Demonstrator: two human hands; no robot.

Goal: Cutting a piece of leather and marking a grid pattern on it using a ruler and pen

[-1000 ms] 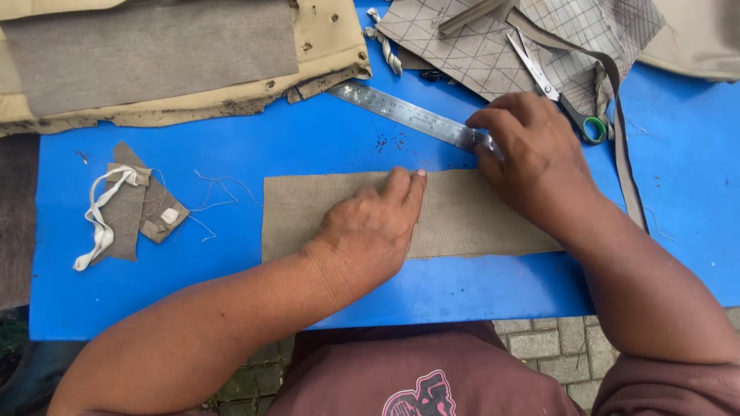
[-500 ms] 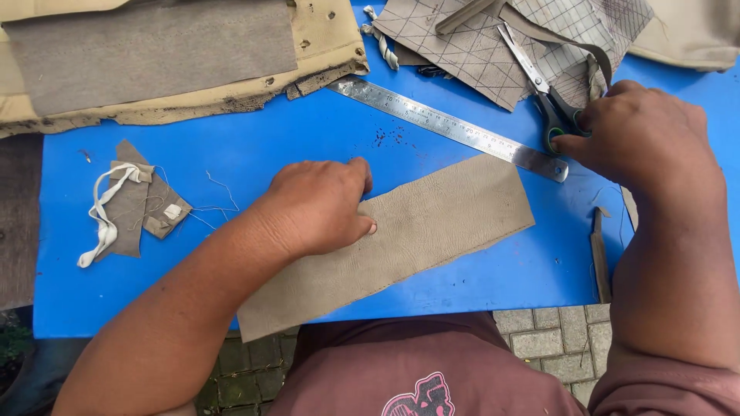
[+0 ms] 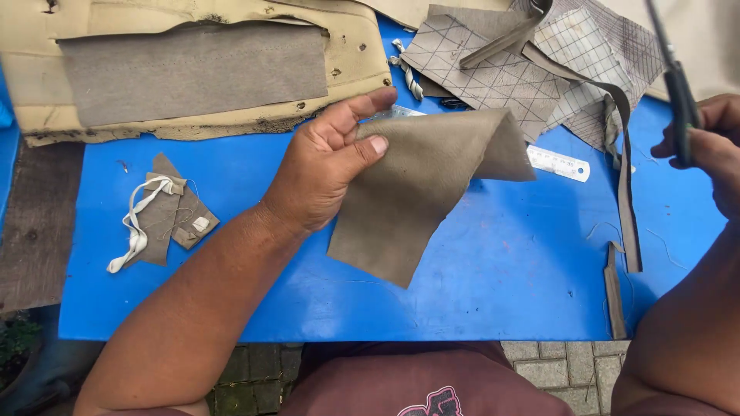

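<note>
— Start with the hands. What has each got?

— The left hand (image 3: 324, 173) pinches a taupe fabric piece (image 3: 420, 192) at its upper left corner, thumb on the near face, fingers curled behind. It is closed on the cloth, not clenched hard. The right hand (image 3: 705, 150), at the frame's right edge, is wrapped around the handles of a pair of scissors (image 3: 674, 77), blades pointing up and away.

— Where does the fabric piece sit?

— Lifted off the blue tabletop (image 3: 501, 285), folded over at its top so the far flap droops right. Its long axis runs from the left hand's pinch down toward the near edge of the tabletop, slightly slanted.

— Which hand is nearer to it?

— The left, which is touching it. The right hand with the scissors is well apart, to the right of the fabric piece, with bare tabletop between.

— And around the fabric piece?

— Behind it, partly hidden, a metal ruler (image 3: 559, 163) lies flat. Beyond that, quilted grey offcuts (image 3: 493, 65) and a long grey strap (image 3: 623, 162) trailing toward the near edge. Far left of it, a small scrap with a white cord (image 3: 158, 219); up left, a beige foam-backed panel (image 3: 193, 69).
</note>
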